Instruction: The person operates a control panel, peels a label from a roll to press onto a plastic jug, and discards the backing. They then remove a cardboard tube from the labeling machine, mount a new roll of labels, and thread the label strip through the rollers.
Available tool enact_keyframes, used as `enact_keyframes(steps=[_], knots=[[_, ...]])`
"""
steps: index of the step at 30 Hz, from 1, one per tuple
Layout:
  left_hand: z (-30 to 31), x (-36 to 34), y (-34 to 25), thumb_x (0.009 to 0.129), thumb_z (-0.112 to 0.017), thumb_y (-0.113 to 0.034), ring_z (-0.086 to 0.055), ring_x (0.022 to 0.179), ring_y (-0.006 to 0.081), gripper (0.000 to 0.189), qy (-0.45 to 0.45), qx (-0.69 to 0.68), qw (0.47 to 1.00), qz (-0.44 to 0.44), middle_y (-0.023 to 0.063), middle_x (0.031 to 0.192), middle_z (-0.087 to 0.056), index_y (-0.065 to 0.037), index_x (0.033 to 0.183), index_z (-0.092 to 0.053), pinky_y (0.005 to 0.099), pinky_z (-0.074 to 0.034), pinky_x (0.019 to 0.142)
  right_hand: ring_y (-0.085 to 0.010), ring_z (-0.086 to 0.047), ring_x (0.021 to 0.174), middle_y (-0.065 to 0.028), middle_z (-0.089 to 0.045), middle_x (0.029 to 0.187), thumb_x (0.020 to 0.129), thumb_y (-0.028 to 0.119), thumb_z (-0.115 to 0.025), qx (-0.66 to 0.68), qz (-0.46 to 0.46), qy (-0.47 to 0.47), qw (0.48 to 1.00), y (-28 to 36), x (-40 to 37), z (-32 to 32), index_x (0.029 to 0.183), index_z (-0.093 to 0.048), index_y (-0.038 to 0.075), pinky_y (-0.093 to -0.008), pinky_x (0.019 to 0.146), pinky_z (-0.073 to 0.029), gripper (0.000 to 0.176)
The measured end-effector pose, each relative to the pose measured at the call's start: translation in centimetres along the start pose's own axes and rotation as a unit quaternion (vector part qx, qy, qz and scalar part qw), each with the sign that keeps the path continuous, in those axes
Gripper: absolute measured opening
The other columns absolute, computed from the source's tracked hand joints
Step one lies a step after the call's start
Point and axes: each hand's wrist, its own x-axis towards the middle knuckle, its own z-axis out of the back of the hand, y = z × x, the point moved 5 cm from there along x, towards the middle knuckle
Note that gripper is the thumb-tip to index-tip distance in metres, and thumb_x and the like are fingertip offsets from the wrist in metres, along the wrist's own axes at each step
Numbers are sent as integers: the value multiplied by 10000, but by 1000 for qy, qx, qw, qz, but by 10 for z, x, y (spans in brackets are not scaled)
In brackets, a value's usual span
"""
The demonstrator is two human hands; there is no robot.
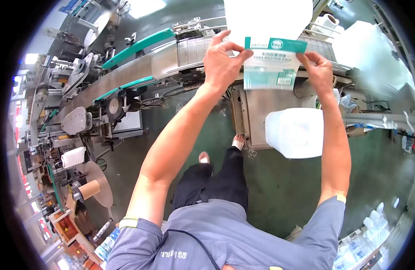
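Pinching label (271, 67) by upper edges, left hand (223, 63), right hand (320, 72), white jug (295, 132) beneath

floor: green (284, 189) | on it: metal platform (257, 108) | on platform's near corner: white jug (295, 132)

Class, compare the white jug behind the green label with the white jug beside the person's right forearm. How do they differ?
The upper jug has the label held before it by the left hand and right hand; the lower jug is bare and untouched. The upper jug is cut off by the picture's top edge; the lower jug shows almost whole. Both are white.
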Motion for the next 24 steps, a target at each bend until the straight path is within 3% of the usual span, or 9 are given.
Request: enact_keyframes(steps=[3,8,11,14,24], knots=[[-33,25,20,746,-901,-241,-519,1380,368,178,-33,-26,999,25,202,1523,-509,-116,849,-828,446,-435,1129,-70,-643,805,1,-766,872,910,337,-820,41,-2,18,999,-32,39,-4,990,-802,40,-264,740,-505,308],[-51,29,34,749,-907,-211,-520,1381,411,173,-37,-29,997,64,188,1584,-430,-111,869,-832,447,-437,1136,-58,-643,773,-3,-756,873,922,303,-815,88,-14,30,996,-53,58,-13,1002,-794,46,-223,678,-488,270],[-56,26,41,758,-905,-201,-529,1374,402,167,-57,-80,993,71,174,1569,-435,-108,876,-832,447,-448,1122,-58,-648,766,-2,-752,880,920,277,-819,134,0,30,991,-57,60,-14,1013,-785,43,-216,658,-487,255],[-58,26,36,761,-909,-193,-551,1353,375,160,-70,-68,994,56,164,1545,-441,-107,871,-830,432,-467,1089,-61,-662,782,-4,-752,878,923,257,-816,89,-27,37,995,-59,68,-12,1024,-779,35,-209,663,-483,247],[-61,26,33,747,-923,-234,-615,1266,329,185,-104,32,994,4,156,1499,-467,-116,851,-825,418,-499,1024,-32,-620,749,15,-749,873,933,250,-808,119,7,13,993,-67,73,-19,1034,-775,35,-189,648,-446,240]])
